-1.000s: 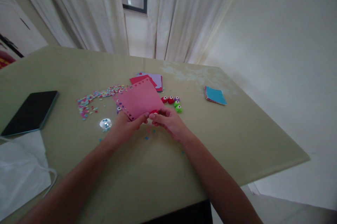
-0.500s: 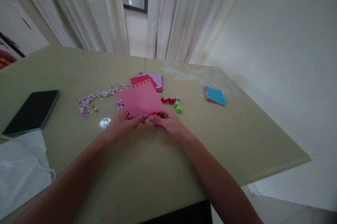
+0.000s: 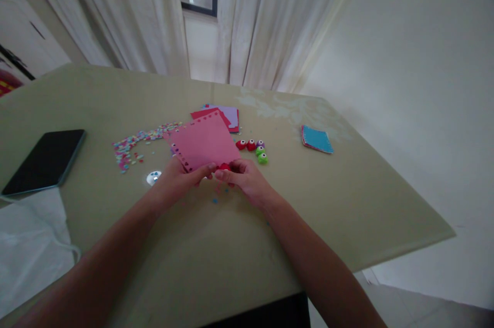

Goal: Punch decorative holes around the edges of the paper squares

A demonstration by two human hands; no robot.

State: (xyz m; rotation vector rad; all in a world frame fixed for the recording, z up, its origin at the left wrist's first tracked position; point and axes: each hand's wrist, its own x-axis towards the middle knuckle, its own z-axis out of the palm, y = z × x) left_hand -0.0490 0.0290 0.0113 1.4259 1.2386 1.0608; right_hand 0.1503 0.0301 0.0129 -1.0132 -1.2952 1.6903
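A pink paper sheet [image 3: 204, 142] with small holes punched along its left and top edges is held just above the table. My left hand [image 3: 178, 182] pinches its near edge. My right hand [image 3: 244, 179] is closed around a small red punch [image 3: 224, 167] set against that same edge. Several more little punches [image 3: 252, 147], red, purple and green, lie just right of the sheet. A strip of coloured paper bits [image 3: 135, 144] is scattered to the left.
A stack of red and lilac sheets [image 3: 227, 116] lies behind the pink one. A blue stack [image 3: 316, 139] sits far right. A dark tablet [image 3: 43, 161], a white cloth [image 3: 27, 246] and a small shiny disc [image 3: 153, 177] are on the left of the olive table [image 3: 347, 204].
The pink sheet's far side has tipped up a little and both hands have shifted slightly away from me; the grips are unchanged.
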